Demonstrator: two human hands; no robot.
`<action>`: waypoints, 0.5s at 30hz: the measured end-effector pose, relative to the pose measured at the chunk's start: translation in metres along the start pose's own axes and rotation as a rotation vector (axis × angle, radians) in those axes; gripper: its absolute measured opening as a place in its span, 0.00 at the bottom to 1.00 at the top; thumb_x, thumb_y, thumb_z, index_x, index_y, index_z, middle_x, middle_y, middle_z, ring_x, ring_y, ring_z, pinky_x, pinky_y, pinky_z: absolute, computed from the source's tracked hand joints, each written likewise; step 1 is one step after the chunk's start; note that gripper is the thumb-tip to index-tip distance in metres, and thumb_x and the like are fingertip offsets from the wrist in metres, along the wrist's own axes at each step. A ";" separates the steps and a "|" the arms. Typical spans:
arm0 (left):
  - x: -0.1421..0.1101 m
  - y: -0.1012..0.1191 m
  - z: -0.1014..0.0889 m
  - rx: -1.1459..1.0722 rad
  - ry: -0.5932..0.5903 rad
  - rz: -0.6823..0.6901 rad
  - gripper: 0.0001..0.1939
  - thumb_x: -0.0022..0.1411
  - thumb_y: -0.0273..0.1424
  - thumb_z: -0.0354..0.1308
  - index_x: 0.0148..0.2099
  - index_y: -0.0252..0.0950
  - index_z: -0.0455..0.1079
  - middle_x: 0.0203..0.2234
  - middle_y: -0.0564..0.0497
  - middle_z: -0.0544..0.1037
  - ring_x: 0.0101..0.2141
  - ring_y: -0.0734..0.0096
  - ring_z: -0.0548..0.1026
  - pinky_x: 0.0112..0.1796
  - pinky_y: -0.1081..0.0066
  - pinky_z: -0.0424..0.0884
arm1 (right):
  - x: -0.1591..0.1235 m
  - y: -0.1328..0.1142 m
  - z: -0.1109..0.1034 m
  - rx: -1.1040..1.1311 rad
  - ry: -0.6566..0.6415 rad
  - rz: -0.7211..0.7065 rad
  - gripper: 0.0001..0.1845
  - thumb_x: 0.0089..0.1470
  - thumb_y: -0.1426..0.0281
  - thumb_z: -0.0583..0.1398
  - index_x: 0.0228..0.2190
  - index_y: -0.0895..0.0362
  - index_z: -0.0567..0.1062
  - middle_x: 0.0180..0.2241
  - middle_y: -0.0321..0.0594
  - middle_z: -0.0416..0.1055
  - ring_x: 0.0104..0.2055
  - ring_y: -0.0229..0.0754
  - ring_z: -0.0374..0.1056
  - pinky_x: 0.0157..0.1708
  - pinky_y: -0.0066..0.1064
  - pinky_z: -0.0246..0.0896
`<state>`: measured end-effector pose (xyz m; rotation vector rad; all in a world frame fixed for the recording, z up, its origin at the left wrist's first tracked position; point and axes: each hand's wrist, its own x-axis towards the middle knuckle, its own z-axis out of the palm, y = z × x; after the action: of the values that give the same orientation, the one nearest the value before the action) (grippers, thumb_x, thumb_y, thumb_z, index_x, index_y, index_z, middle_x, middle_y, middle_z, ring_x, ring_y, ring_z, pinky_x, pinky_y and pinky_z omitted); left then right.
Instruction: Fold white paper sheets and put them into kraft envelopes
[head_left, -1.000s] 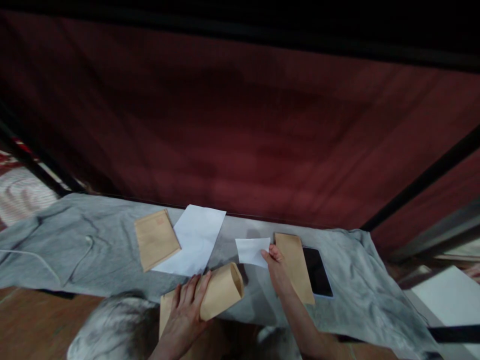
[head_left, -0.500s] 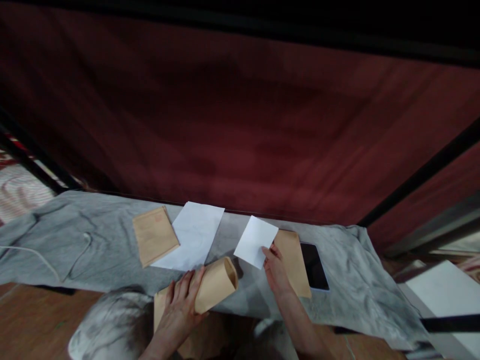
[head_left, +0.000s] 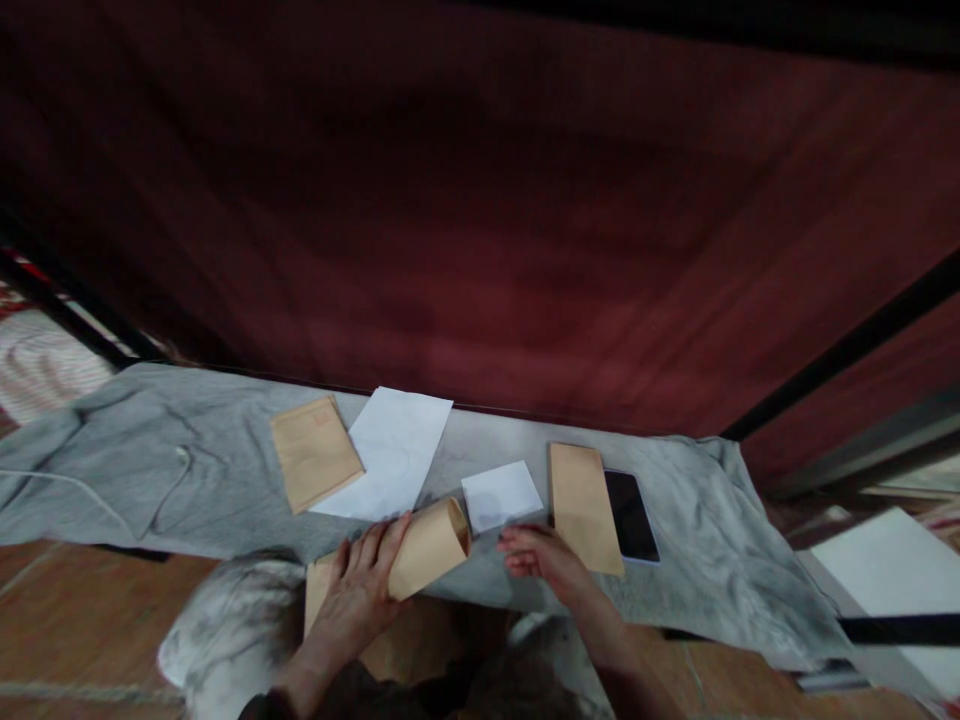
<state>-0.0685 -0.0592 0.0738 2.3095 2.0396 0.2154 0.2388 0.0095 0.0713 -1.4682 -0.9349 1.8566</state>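
Released from the right hand [head_left: 534, 556], which is now half-curled and empty, the small white sheet [head_left: 501, 494] lies on the worktop [head_left: 697, 520], just right of the curved brown envelope [head_left: 427, 552], whose mouth is already open and whose body the left hand [head_left: 361, 585] holds.

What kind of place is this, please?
Perhaps a home corner or dormitory bunk: a narrow surface under grey cloth, a dark red curtain, and black frame bars.
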 end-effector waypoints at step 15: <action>0.010 0.003 0.004 -0.034 -0.052 -0.054 0.53 0.47 0.33 0.62 0.72 0.40 0.43 0.63 0.39 0.62 0.63 0.47 0.59 0.63 0.47 0.45 | 0.069 -0.032 0.014 -0.874 0.650 -0.315 0.26 0.45 0.73 0.65 0.49 0.64 0.73 0.54 0.61 0.66 0.61 0.63 0.57 0.58 0.49 0.52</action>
<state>-0.0639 -0.0491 0.0711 2.2127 2.0539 0.1838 0.2111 0.0805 0.0605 -2.0594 -1.5842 0.6305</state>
